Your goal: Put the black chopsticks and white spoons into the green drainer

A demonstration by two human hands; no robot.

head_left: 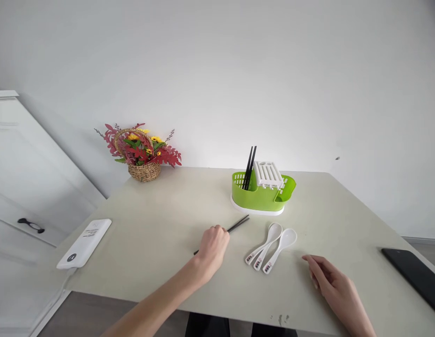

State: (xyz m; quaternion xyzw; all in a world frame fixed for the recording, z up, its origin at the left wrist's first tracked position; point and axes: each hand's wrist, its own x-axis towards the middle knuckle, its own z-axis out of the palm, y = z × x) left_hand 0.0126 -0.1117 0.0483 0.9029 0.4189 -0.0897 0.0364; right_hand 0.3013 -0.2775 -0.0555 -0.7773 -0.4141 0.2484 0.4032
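Note:
My left hand (pixel 213 248) is closed around a pair of black chopsticks (pixel 237 224), low over the table. Their tips stick out to the right, and a short end shows left of the wrist; the middle is hidden by the fingers. To the right lie three white spoons (pixel 285 242) with printed handles, partly overlapping. My right hand (pixel 331 284) rests at the table right of the spoons, fingers loosely stretched, holding nothing visible. Behind the spoons stands a green utensil holder (pixel 259 199) with a white slotted rack (pixel 268 174). Two black chopsticks (pixel 250 166) lean upright in its left compartment.
A wicker basket (pixel 144 172) of artificial flowers stands at the table's back left. On the left edge lies a white power bank (pixel 86 243) with a cable (pixel 59 290). A black phone (pixel 416 276) lies at the right edge. A white cabinet (pixel 35 173) stands left of the table (pixel 161 224).

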